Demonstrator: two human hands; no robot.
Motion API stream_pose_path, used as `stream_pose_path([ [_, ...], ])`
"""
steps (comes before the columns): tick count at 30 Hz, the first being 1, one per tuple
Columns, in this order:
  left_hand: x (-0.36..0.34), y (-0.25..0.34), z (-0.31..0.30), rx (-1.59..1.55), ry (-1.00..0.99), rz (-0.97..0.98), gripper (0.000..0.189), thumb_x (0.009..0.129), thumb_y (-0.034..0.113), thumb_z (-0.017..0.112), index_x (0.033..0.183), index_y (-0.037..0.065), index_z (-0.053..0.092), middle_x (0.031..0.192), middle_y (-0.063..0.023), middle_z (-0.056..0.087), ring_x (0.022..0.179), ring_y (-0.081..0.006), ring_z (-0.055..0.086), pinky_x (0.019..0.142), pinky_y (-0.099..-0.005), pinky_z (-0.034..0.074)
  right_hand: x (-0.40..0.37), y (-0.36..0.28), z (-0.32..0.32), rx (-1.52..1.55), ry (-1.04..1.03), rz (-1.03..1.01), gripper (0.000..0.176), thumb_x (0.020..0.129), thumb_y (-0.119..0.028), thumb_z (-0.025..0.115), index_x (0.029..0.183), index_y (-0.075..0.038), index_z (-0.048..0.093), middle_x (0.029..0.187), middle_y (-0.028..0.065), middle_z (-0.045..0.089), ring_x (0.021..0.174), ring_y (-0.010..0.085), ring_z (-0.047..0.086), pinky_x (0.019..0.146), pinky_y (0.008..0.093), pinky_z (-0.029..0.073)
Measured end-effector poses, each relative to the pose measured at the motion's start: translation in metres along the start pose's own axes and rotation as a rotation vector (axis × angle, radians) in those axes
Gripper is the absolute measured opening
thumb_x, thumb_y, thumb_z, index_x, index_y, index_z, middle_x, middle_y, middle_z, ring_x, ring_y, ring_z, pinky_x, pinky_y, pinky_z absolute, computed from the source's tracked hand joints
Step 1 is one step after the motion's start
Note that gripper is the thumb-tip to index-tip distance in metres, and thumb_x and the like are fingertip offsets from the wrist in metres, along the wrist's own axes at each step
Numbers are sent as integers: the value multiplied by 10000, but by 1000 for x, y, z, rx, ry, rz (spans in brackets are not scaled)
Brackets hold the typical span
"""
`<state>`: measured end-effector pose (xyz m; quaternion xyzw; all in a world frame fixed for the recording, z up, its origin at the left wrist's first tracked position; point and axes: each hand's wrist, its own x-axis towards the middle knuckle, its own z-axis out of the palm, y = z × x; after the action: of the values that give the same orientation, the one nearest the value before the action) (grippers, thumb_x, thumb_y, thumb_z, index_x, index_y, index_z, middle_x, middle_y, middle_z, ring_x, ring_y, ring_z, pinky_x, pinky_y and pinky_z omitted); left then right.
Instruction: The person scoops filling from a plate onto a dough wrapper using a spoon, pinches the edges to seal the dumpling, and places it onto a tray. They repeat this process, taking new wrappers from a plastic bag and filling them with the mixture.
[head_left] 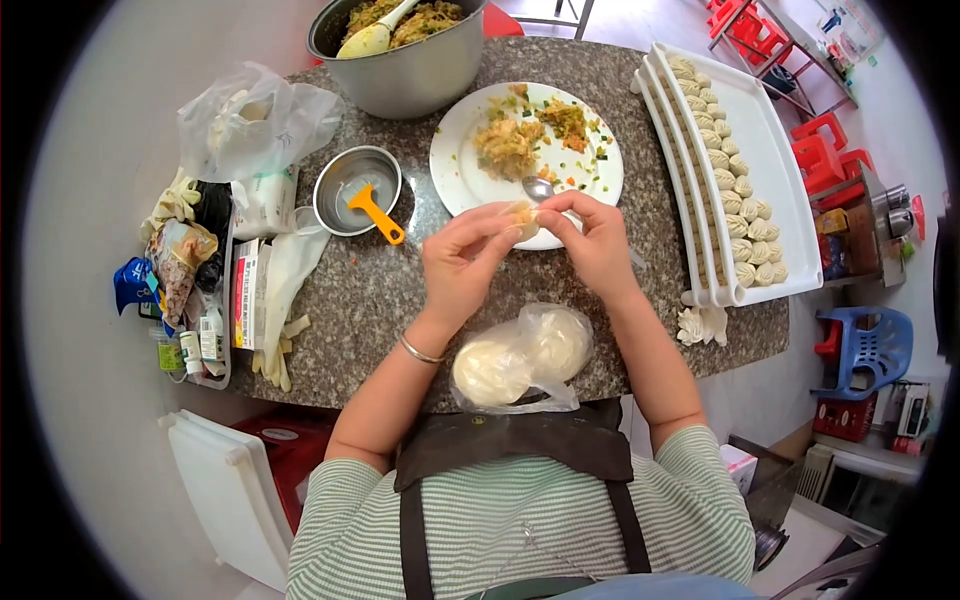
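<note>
Both hands meet over the near rim of a white plate (445, 165). My left hand (468, 250) has its fingers closed round a small dumpling (522, 214) with filling showing at its top. From the other side, my right hand (590, 240) pinches the edge of the same dumpling between thumb and fingers. Just beyond them, a metal spoon (538, 187) rests on the plate beside a mound of filling (505, 148) and scattered chopped vegetables. Between my forearms, two pale lumps of dough (493, 372) lie in a clear plastic bag near the table edge.
A large pot (410, 85) of filling stands at the back. Left of the plate are a metal bowl (328, 195) with an orange-handled tool (377, 214), plastic bags and a crowded basket (215, 375). Stacked white trays (790, 215) of pleated dumplings (737, 185) stand right.
</note>
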<state>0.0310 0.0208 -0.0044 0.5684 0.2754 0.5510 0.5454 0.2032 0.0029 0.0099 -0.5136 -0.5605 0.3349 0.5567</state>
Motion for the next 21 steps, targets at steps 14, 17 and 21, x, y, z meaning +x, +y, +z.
stream_pose_path([
  [14, 1, 6, 3, -72, 53, -174, 170, 829, -37, 668, 998, -40, 644, 1076, -178, 656, 965, -172, 642, 836, -279, 539, -2, -5, 0, -159, -17, -184, 91, 813, -93, 686, 840, -8, 664, 828, 93, 661, 802, 208, 614, 770, 321, 472],
  [17, 3, 4, 0, -122, 13, -151, 152, 824, -54, 663, 976, -44, 659, 1073, -175, 657, 967, -174, 639, 843, -283, 538, 2, -1, -7, -63, -59, -37, 97, 817, -97, 679, 841, -5, 660, 828, 88, 655, 809, 205, 611, 770, 315, 470],
  [21, 1, 3, 1, -131, -34, -124, 115, 828, -63, 655, 940, -49, 678, 1063, -169, 660, 949, -176, 641, 838, -279, 538, 2, -9, -7, -16, -138, 34, 102, 820, -100, 668, 843, -1, 653, 829, 81, 644, 817, 202, 606, 770, 305, 465],
])
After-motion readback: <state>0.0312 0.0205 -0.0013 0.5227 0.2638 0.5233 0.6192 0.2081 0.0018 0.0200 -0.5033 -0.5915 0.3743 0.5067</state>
